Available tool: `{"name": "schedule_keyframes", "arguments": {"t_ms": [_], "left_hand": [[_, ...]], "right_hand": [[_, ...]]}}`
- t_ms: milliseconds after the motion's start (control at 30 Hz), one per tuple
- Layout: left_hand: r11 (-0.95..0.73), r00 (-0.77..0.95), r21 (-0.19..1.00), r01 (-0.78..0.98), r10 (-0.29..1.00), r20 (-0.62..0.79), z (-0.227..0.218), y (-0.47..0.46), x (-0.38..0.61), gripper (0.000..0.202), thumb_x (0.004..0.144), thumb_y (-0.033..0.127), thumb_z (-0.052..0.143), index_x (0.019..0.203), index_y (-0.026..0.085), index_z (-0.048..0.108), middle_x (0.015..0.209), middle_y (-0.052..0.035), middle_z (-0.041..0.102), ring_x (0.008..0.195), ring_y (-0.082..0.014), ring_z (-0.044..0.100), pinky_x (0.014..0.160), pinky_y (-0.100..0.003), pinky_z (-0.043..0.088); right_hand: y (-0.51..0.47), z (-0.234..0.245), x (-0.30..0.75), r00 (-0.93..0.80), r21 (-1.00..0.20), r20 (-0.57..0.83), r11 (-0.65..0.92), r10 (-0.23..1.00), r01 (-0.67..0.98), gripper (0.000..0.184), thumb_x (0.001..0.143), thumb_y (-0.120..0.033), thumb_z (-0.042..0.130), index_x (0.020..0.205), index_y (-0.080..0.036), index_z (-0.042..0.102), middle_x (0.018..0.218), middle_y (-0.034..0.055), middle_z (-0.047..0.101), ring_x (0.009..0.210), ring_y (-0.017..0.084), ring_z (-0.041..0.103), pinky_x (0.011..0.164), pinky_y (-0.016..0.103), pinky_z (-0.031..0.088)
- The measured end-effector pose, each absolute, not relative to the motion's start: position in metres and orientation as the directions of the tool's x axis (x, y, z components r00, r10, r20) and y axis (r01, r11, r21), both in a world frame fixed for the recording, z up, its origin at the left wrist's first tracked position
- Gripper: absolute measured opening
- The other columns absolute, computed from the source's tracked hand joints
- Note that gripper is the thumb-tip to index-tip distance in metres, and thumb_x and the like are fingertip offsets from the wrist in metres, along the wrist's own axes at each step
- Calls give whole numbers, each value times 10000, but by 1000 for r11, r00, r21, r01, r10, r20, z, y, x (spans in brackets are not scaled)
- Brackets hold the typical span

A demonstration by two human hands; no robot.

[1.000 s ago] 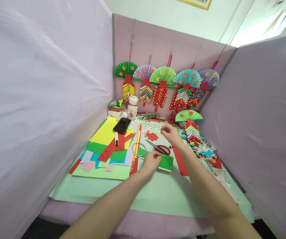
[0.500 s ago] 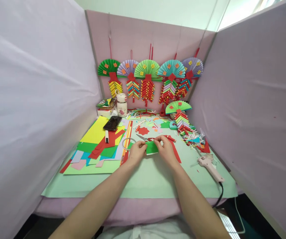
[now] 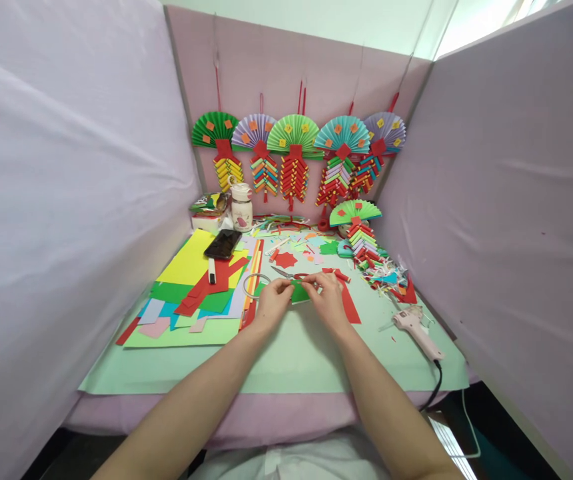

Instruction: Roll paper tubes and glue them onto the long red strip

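A small piece of green paper (image 3: pixel 300 291) is held between my two hands, just above the table's near middle. My left hand (image 3: pixel 275 305) pinches its left side with thumb and fingers. The right side is pinched by my right hand (image 3: pixel 327 300), whose fingers hide part of the paper. Right behind the paper lies a pair of scissors (image 3: pixel 283 272) with red handles, partly covered by my right hand. A grey ring (image 3: pixel 244 285), like a roll of tape, rests beside my left hand. Red paper (image 3: pixel 350 305) lies under and right of my right hand.
Stacked coloured paper sheets (image 3: pixel 176 337) fill the left, with a black phone (image 3: pixel 223 244) and a utility knife (image 3: pixel 212 271) on top. A glue gun (image 3: pixel 419 333) lies at right. Behind stand a bottle (image 3: pixel 241 210), paper scraps (image 3: pixel 286 260) and hanging paper fans with firecracker strings (image 3: pixel 294 133).
My right hand has shifted slightly left over the green paper, so less of the paper shows. The whole view has tilted a little.
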State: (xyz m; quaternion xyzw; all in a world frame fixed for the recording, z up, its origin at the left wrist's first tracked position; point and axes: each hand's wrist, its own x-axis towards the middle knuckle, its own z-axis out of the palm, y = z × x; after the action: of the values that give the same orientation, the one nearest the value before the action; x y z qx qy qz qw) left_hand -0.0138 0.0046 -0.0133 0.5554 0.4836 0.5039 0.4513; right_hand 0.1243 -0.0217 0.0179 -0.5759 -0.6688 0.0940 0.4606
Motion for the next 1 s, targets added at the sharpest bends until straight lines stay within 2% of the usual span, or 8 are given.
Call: {"name": "schedule_keyframes", "arguments": {"t_ms": [333,633,1000], "left_hand": [[-125,55,990,62,991,122,-11,2,-12,187,728,313,597,810,163,673,784,-44,663,676,-141,593,598,-241,478],[-117,63,992,43,991,114,-7,-1,-11,197,718,316,597,801,159,682,812,-51,672,713,-148,596,603,-238,483],[-147,70,986,78,987,142,-9,0,-12,194,729,309,588,800,158,686,775,-44,668,648,-133,585,597,-244,473]], "right_hand": [[-24,8,113,86,-523,551,263,830,811,164,887,-325,527,823,-245,655,921,35,593,960,225,445,796,356,255],[-22,5,113,132,-530,575,246,807,811,177,874,-348,547,792,-234,656,886,24,601,939,214,452,791,351,240],[-22,6,111,174,-554,566,215,806,804,196,861,-351,549,754,-223,653,856,31,603,927,222,449,783,351,232]]}}
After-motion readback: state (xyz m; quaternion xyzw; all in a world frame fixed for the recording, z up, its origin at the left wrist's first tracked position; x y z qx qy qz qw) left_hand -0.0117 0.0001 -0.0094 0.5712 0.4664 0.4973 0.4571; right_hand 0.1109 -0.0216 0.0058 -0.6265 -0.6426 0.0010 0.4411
